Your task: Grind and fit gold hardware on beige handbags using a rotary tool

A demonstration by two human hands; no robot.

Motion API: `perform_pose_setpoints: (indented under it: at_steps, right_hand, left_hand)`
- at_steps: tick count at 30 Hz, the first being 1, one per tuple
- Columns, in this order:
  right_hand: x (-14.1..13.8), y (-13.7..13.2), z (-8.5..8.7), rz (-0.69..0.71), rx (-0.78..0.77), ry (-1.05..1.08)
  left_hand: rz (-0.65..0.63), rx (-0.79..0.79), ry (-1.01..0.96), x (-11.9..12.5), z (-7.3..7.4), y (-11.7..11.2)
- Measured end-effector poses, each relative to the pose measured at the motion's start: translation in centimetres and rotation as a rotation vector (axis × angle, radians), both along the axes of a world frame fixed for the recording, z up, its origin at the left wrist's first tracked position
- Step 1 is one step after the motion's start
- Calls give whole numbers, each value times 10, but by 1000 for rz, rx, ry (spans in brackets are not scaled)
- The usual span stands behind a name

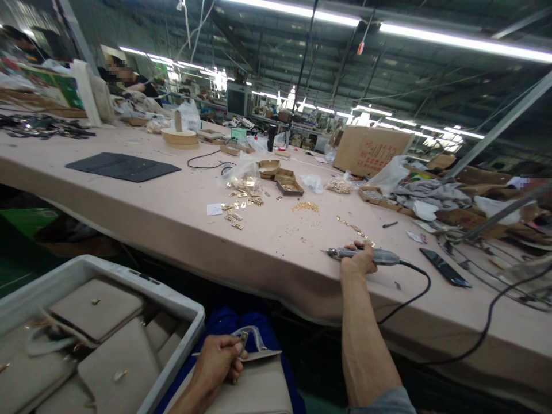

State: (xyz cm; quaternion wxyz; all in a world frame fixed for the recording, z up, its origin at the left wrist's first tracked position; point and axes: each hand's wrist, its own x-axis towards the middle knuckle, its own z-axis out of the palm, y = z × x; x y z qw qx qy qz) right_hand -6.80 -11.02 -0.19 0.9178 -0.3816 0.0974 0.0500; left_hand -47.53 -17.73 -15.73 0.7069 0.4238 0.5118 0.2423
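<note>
My right hand (359,262) is wrapped around a grey electric screwdriver (386,256) at the table's front edge. The tool lies nearly level, its thin bit pointing left, with a black cord running from its back end. A beige handbag (254,391) rests on my lap. My left hand (219,361) is closed on the edge of its raised flap, next to a small gold metal fitting (244,340). Past the screwdriver tip, tiny gold screws (307,207) lie in a loose pile. Gold metal plates (237,218) are scattered farther left.
A white crate (172,299) of beige bags stands at my left. On the table (172,213) are a black sheet (123,167), small cardboard boxes (290,185), a phone (445,267) and a large carton (373,150). Cords hang at the right. People sit at the far left.
</note>
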Motion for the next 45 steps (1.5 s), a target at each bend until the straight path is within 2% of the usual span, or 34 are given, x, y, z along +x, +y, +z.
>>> perform_pose_setpoints:
  at_steps: [13, 31, 45]
  right_hand:
    - [-1, -4, -1, 27, 53, -28]
    - [-1, -7, -1, 55, 43, -53]
    - [-6, -8, 1, 69, 81, -62]
  left_hand:
    - [5, 17, -5, 2, 7, -1]
    - [-9, 9, -7, 1, -2, 2]
    - [-15, 25, 2, -2, -4, 2]
